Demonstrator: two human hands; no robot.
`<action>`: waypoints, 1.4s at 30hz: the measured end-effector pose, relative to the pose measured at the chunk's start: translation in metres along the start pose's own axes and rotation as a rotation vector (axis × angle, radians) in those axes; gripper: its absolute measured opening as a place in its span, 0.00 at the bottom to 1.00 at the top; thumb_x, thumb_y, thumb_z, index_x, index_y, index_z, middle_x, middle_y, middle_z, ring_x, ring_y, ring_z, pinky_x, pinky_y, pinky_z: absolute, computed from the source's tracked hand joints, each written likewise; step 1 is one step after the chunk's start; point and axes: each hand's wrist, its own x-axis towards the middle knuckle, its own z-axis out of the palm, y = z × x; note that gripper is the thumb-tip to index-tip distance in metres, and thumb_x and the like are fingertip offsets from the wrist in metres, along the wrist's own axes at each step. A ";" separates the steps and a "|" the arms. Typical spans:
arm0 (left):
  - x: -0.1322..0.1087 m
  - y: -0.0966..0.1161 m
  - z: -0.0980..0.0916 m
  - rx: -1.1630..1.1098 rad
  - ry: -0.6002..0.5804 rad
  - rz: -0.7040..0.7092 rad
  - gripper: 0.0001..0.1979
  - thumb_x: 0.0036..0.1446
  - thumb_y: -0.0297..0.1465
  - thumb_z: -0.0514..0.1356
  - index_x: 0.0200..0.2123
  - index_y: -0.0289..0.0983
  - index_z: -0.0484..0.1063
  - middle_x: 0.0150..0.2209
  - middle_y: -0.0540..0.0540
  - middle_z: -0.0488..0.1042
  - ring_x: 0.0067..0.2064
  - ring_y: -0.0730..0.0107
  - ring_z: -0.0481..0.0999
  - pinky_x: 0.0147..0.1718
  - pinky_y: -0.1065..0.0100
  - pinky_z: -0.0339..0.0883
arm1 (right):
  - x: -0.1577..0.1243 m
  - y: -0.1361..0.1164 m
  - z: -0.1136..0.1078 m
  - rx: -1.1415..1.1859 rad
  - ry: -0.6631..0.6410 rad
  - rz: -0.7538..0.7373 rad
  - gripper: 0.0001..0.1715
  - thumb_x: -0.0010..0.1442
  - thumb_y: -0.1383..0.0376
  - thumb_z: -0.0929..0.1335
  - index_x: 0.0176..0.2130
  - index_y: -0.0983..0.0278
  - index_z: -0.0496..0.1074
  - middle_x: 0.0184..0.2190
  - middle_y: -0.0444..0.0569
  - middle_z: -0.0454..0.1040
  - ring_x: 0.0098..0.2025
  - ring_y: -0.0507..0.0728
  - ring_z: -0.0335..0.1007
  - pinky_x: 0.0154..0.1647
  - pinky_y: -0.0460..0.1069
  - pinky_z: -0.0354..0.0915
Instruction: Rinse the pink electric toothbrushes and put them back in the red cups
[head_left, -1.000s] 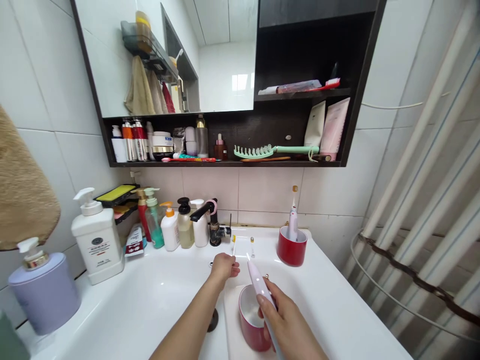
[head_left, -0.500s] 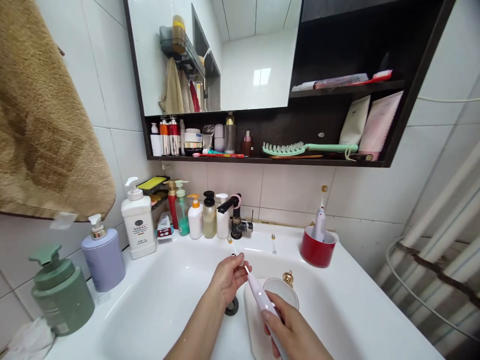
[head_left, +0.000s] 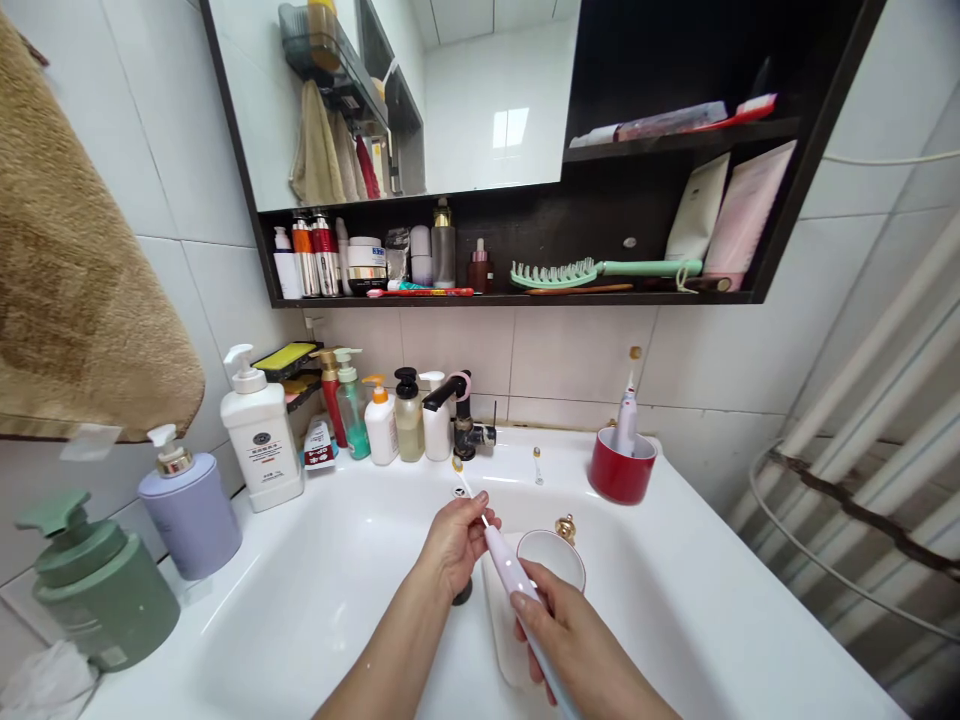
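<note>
over sink (head_left: 330, 590), toothbrush (head_left: 508, 568) head away-left

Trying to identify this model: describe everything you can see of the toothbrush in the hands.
The toothbrush is electric, with a glossy pale pink plastic handle, a thin white neck and a small head. It tilts up and away over the sink. The right hand grips the handle; the left hand pinches the neck.

Red cup (head_left: 621, 478) right of black faucet (head_left: 459, 420); pump bottles (head_left: 259, 440) left; green hairbrush (head_left: 585, 271) on shelf (head_left: 525, 298); brown towel (head_left: 82, 300) hanging.
</note>
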 end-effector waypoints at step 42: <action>-0.026 -0.015 0.018 0.378 -0.217 0.182 0.13 0.42 0.37 0.52 0.31 0.36 0.60 0.32 0.47 0.65 0.32 0.73 0.66 0.30 0.71 0.59 | 0.010 -0.017 -0.023 0.562 0.238 -0.311 0.10 0.48 0.59 0.59 0.31 0.61 0.58 0.29 0.44 0.64 0.26 0.47 0.60 0.26 0.44 0.58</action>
